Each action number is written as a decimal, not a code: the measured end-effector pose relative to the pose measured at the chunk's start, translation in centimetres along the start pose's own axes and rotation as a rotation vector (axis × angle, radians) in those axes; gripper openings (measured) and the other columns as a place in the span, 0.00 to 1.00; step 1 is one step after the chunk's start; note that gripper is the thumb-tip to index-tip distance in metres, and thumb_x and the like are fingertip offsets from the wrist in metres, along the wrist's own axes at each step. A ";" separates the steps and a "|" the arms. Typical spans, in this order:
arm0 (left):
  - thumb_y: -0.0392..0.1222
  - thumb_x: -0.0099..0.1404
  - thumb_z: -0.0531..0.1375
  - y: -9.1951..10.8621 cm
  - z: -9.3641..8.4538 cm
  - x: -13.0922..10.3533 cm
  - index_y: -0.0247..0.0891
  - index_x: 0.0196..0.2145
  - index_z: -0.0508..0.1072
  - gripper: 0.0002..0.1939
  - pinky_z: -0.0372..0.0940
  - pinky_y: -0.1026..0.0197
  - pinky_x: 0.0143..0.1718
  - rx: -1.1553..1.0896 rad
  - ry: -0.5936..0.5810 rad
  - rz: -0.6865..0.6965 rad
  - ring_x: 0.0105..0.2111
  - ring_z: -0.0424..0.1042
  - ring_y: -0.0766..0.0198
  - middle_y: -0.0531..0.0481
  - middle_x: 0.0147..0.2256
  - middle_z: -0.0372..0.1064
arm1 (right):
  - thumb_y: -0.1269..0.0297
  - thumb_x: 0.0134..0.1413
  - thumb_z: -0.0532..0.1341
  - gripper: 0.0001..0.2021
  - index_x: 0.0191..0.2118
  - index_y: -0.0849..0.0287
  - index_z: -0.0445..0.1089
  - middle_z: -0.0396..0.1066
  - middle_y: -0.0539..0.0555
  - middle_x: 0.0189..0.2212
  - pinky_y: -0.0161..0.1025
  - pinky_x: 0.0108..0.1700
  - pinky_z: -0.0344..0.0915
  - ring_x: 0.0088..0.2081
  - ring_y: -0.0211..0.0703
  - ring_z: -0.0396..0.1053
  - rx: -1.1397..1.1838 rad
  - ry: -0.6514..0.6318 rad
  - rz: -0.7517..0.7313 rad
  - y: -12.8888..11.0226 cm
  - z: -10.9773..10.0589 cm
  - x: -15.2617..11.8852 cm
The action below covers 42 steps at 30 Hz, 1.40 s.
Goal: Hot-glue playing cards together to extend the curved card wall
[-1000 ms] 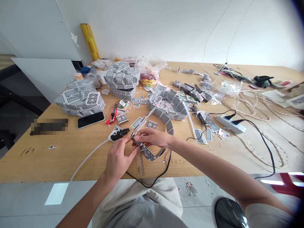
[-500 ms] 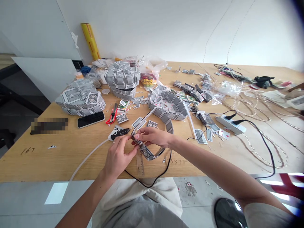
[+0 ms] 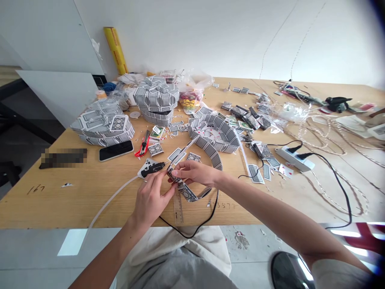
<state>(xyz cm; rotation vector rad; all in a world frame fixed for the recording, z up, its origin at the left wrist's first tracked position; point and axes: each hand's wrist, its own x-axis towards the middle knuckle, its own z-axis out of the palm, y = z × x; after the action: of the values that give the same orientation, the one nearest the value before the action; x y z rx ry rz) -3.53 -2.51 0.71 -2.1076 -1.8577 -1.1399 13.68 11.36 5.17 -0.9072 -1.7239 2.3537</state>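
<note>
A looped strip of joined playing cards (image 3: 213,151) stands curved above the near part of the table. My left hand (image 3: 152,196) pinches its left end between thumb and fingers. From the other side my right hand (image 3: 194,173) grips the same end, fingertips close to those of my left. Just beyond my left hand lies a black glue gun (image 3: 153,169), on a card, with a white glue stick trailing from it. Below the strip a clear ruler (image 3: 178,208) lies flat. Behind the loop sits an open heart-shaped box made of cards (image 3: 227,142), loose cards inside.
Two lidded card boxes, one heart-shaped (image 3: 102,124) and one taller (image 3: 156,100), stand at the back left. A red utility knife (image 3: 142,144) and a phone (image 3: 116,151) lie nearby. A power strip (image 3: 295,158) with black cords and coiled rope (image 3: 313,138) occupies the right.
The view has shifted slightly. Both hands keep their hold on the strip's end with almost no movement.
</note>
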 end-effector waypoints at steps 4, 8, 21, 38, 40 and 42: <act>0.43 0.73 0.67 0.0 0.0 -0.1 0.40 0.58 0.70 0.19 0.76 0.50 0.50 -0.008 0.020 -0.007 0.49 0.80 0.51 0.42 0.48 0.80 | 0.37 0.45 0.77 0.30 0.38 0.60 0.74 0.80 0.54 0.39 0.35 0.38 0.69 0.38 0.40 0.75 -0.005 0.000 0.008 -0.1 -0.1 -0.1; 0.44 0.72 0.68 -0.1 0.1 -0.2 0.40 0.57 0.71 0.19 0.76 0.51 0.49 -0.007 0.019 -0.010 0.48 0.80 0.51 0.43 0.48 0.80 | 0.37 0.44 0.78 0.31 0.38 0.60 0.74 0.79 0.54 0.38 0.35 0.38 0.69 0.37 0.38 0.73 -0.009 0.002 0.018 0.1 -0.1 0.0; 0.43 0.71 0.68 -0.2 0.2 -0.1 0.39 0.55 0.71 0.18 0.75 0.50 0.49 -0.041 0.009 -0.007 0.47 0.80 0.51 0.43 0.47 0.79 | 0.35 0.44 0.77 0.32 0.37 0.60 0.72 0.79 0.54 0.38 0.35 0.39 0.69 0.38 0.40 0.74 -0.034 -0.008 0.024 0.1 -0.3 0.0; 0.36 0.68 0.68 -0.5 0.3 0.3 0.40 0.52 0.72 0.17 0.74 0.54 0.49 -0.141 -0.007 -0.028 0.46 0.79 0.54 0.46 0.44 0.77 | 0.37 0.47 0.77 0.29 0.38 0.60 0.76 0.78 0.52 0.34 0.36 0.39 0.70 0.35 0.39 0.74 -0.036 -0.025 0.015 0.7 -0.5 0.6; 0.36 0.68 0.68 -0.6 0.3 0.3 0.41 0.52 0.72 0.17 0.74 0.54 0.49 -0.149 -0.004 -0.027 0.46 0.79 0.54 0.46 0.44 0.78 | 0.37 0.46 0.77 0.30 0.38 0.60 0.76 0.79 0.52 0.35 0.36 0.39 0.71 0.36 0.39 0.74 -0.037 -0.023 0.017 0.7 -0.5 0.6; 0.36 0.68 0.68 -0.6 0.4 0.3 0.41 0.52 0.73 0.16 0.73 0.55 0.49 -0.163 -0.001 -0.033 0.45 0.79 0.55 0.46 0.44 0.78 | 0.36 0.45 0.77 0.30 0.38 0.60 0.76 0.79 0.53 0.35 0.36 0.40 0.71 0.36 0.39 0.74 -0.035 -0.027 0.020 0.7 -0.5 0.6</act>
<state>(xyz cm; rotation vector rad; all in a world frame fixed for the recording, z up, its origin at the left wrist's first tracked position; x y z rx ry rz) -3.90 -1.92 0.42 -2.1683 -1.8653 -1.3406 13.60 11.77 4.24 -0.9061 -1.7802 2.3653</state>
